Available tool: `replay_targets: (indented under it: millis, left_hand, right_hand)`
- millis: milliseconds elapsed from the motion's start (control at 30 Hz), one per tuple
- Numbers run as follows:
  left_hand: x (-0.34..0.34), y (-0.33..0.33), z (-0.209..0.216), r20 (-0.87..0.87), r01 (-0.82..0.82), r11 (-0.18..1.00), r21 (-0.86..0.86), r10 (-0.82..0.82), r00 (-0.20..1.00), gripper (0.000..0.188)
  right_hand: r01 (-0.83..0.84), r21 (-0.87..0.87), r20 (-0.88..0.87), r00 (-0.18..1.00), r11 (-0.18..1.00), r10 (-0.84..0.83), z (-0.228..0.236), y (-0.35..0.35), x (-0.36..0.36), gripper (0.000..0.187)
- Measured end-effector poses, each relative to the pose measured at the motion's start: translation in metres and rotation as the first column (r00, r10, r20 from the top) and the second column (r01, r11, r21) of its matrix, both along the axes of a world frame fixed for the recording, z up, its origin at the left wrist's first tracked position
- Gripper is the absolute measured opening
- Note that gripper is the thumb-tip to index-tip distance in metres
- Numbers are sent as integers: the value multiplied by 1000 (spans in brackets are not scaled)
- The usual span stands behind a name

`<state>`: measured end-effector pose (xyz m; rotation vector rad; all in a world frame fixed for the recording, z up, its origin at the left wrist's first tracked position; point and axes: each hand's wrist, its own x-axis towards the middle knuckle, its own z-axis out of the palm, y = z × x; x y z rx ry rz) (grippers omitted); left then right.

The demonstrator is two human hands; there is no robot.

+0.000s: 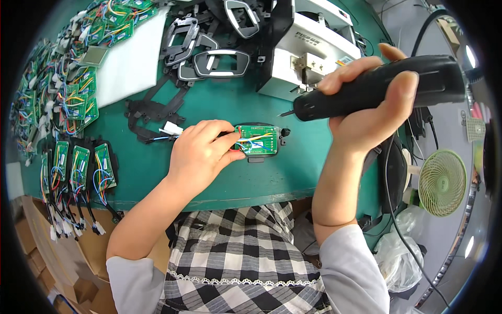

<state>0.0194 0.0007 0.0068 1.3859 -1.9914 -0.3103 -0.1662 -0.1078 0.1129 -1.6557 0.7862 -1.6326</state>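
In the middle of the green table lies a green circuit board (265,140) seated in a dark frame, with yellow, blue and red wires across it. My left hand (205,144) grips its left end, fingers bent over the edge and the wires. A white connector (171,129) on wires sticks out by the back of that hand. My right hand (374,97) is wrapped round a black electric screwdriver (345,97), held tilted above the table. Its thin bit points left and stays apart from the board. A small black part (285,133) sits at the board's right end.
Wired boards (78,94) are heaped at the far left; several framed ones (79,167) line the near left edge. Dark frames (222,64) and a white foam sheet (130,68) lie behind. A white machine (298,57) stands far right, a green fan (442,183) beyond the table.
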Motion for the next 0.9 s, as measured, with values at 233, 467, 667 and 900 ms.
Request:
replay_targets:
  millis: [233,467,667,900]
  left_hand:
    - [-1,0,-2,-2,-8,999,-39,8,1000,33]
    - [-1,0,-3,-21,-11,999,-35,10,1000,32]
    - [0,1,-3,-17,-7,1000,-25,7,1000,29]
    - [-1,-3,-1,-2,15,1000,-10,-15,1000,30]
  right_hand:
    - [-169,33,45,985,985,168,-19,16,48,64]
    - [-179,-13,-20,984,984,179,-33,13,63,57]
    - [-263,-86,-91,963,961,255,-44,8,64,62]
    - [-273,-55,-75,960,960,269,-39,8,60,62]
